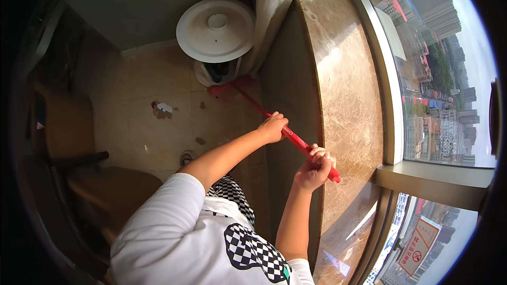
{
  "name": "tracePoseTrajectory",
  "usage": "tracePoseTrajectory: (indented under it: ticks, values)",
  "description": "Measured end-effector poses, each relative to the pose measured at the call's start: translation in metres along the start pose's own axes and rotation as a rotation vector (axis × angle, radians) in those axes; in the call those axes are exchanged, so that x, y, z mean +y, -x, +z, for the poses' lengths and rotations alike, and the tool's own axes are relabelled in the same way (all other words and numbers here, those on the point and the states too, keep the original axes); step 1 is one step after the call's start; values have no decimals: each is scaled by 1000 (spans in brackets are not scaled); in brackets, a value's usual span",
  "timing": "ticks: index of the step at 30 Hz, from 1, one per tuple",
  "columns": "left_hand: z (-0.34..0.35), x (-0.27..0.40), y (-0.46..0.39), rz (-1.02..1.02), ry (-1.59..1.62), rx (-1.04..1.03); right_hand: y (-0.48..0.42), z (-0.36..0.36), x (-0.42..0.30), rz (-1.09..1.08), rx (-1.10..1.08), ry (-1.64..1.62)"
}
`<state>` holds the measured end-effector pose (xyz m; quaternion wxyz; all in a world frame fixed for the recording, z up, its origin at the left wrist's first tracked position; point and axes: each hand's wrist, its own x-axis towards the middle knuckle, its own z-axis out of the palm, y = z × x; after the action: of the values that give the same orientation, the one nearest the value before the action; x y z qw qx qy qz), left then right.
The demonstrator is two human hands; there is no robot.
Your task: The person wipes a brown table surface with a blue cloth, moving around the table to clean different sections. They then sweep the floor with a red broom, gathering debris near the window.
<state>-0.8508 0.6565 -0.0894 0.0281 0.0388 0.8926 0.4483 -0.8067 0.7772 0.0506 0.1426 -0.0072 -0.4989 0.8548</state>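
My left hand (273, 126) grips the red handle (253, 103) of a broom partway along. My right hand (315, 170) is closed around the same handle near its top end, by the edge of the marble windowsill. The handle slants down and away to the red broom head (229, 86). The head lies on the tiled floor, close to the base of a white stand (202, 75) with a wide round top (194, 39). Left of the head, torn scraps of white and brown paper or card (162, 110) lie on the tiles, with smaller brown bits (200, 141) nearer me.
On my right runs the marble windowsill (344, 87) beneath a large window that bears a warning sign (419, 247). A pale curtain (277, 4) hangs beside the stand. Brown chairs (69, 124) stand on the left. My shoe (186, 158) is on the floor.
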Motion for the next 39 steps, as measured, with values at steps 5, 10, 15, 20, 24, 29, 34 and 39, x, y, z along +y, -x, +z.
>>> tracePoseTrajectory:
  ticks: [5,10,15,20,24,29,34,39]
  values:
    - [-23,21,-42,-327,-7,-294,-45,16,3,61,108,75]
    - [-18,36,-27,-313,15,-299,-42,22,-17,132,172,110]
    - [3,60,18,-71,45,-49,-27,1,-56,30,11,80]
    - [-5,37,-9,-161,33,-114,-30,-3,-22,20,27,78]
    - [3,7,-19,-171,-42,-164,-16,12,0,-13,95,156]
    - [4,44,21,-208,-2,-277,3,-2,-36,76,208,146]
    - [-14,75,64,-125,13,-420,34,3,-85,65,86,191]
    - [-48,93,59,-108,-57,-465,34,20,-102,3,-84,158]
